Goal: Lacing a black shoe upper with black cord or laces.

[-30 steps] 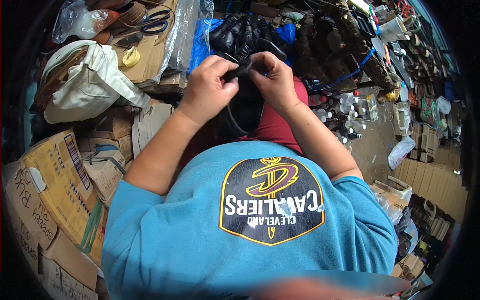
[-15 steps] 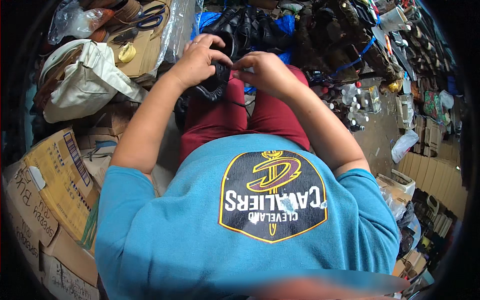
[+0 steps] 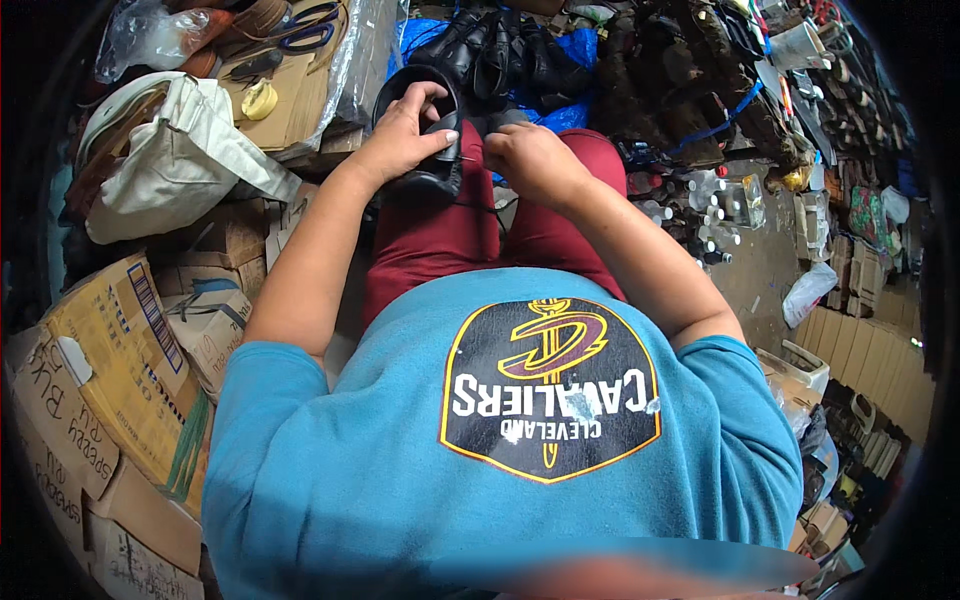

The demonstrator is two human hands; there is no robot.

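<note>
A black shoe (image 3: 428,186) rests over my left thigh, its opening facing up. My left hand (image 3: 402,135) is closed on its edge, fingers reaching inside the opening and the thumb along the near rim. To the right of the shoe, my right hand (image 3: 535,162) is curled with its fingertips pinched. A thin strand seems to run from the shoe toward those fingers; what they hold is too small to make out. Something dark shows just behind the right knuckles.
Several black shoes (image 3: 490,55) lie on a blue plastic sheet beyond my knees. To the left are scissors (image 3: 310,35) on cardboard, a roll of tape (image 3: 259,100), a white cloth bag (image 3: 165,170) and cardboard boxes (image 3: 115,330). Small bottles (image 3: 708,210) stand at the right.
My right hand has drawn away to the right and slightly down from the shoe, and its fingers have curled in. The shoe has turned in my left hand, showing more of its opening.
</note>
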